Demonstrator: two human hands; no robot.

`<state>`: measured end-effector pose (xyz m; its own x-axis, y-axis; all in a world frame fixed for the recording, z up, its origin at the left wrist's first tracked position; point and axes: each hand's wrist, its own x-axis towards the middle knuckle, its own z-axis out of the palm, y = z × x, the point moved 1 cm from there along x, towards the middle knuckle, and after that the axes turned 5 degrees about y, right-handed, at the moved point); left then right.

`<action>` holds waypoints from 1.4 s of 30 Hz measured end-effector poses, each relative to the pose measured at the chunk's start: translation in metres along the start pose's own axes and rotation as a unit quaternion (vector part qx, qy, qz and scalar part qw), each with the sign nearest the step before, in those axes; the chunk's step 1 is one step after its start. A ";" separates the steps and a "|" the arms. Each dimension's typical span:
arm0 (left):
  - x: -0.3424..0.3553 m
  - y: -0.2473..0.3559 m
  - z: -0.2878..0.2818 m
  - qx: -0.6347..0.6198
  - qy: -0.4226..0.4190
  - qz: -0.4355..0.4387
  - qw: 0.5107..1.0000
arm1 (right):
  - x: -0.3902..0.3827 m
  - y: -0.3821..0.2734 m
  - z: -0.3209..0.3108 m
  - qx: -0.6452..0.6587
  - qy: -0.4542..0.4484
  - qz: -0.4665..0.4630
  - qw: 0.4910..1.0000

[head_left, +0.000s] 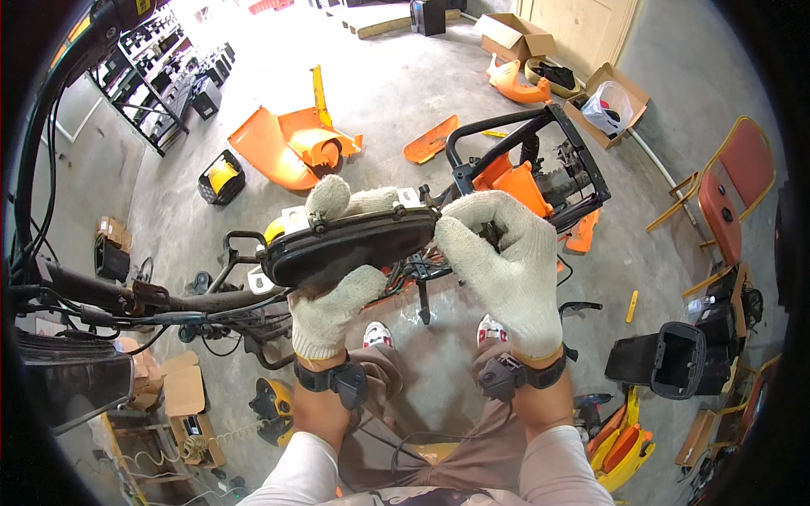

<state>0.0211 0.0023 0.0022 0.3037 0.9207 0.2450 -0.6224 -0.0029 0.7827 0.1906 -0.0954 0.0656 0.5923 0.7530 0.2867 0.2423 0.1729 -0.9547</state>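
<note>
My left hand [327,310], in a knitted off-white glove, grips a long black oval housing [350,247] with the thumb under it and the fingers over its far edge. White tabs and small bolts stand along the housing's upper rim, and a bit of yellow shows at its left end. My right hand [504,257], gloved the same way, is curled at the housing's right end. Its thumb and fingers are pinched together; whatever they hold is hidden. Beneath and beyond both hands lies a black metal vehicle frame [498,145] with loose wiring and orange parts.
Orange body panels [291,148] lie on the floor ahead. A black-and-yellow basket-like part [222,178] is at left, near a dark handlebar tube with cables [202,302]. Cardboard boxes [516,38] stand far right, a red chair [730,185] nearer. A black bin [666,358] lies right.
</note>
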 end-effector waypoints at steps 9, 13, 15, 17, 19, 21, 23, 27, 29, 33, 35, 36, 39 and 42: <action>0.000 -0.001 -0.008 0.072 0.016 -0.052 0.996 | 0.002 0.012 0.004 -0.001 0.016 -0.009 1.000; 0.002 -0.001 -0.008 0.066 0.015 -0.059 0.996 | 0.002 0.015 0.007 -0.006 0.037 -0.043 0.998; 0.001 -0.003 -0.015 0.107 0.025 -0.077 0.991 | 0.001 0.012 0.009 0.004 0.072 -0.063 0.995; 0.001 -0.003 -0.018 0.154 -0.010 -0.042 0.987 | -0.001 0.006 0.009 -0.018 0.067 -0.071 0.995; -0.001 -0.003 -0.019 0.149 -0.008 -0.042 0.988 | -0.003 0.003 0.007 -0.043 0.063 -0.079 0.994; -0.002 -0.003 -0.018 0.142 -0.007 -0.041 0.989 | -0.004 0.004 0.006 -0.012 0.045 -0.046 0.998; -0.004 -0.002 -0.016 0.136 -0.005 -0.039 0.990 | -0.002 0.009 0.005 -0.020 0.050 -0.070 0.996; -0.007 0.002 -0.013 0.123 -0.001 -0.036 0.992 | -0.001 0.012 0.005 -0.027 0.046 -0.079 0.995; -0.009 0.003 -0.011 0.117 0.001 -0.034 0.993 | -0.003 0.009 0.004 -0.021 0.044 -0.069 0.996; -0.013 0.004 -0.007 0.104 0.004 -0.033 0.994 | -0.002 0.003 0.001 -0.018 0.027 -0.041 0.999; -0.014 0.004 -0.006 0.098 0.005 -0.033 0.995 | -0.001 0.007 0.000 -0.004 0.023 -0.028 0.999; -0.015 0.004 -0.005 0.095 0.005 -0.033 0.995 | 0.000 0.009 0.000 0.011 0.020 -0.015 1.000; -0.016 0.003 -0.008 0.090 0.006 -0.036 0.995 | 0.001 0.007 0.001 0.007 0.024 0.009 1.000; -0.012 -0.001 -0.034 0.231 0.031 -0.014 0.972 | 0.005 0.013 -0.001 0.042 -0.013 0.022 0.999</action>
<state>-0.0064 0.0042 -0.0213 0.2635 0.9446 0.1957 -0.2188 -0.1391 0.9658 0.1975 -0.0895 0.0546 0.5799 0.7777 0.2427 0.1501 0.1908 -0.9701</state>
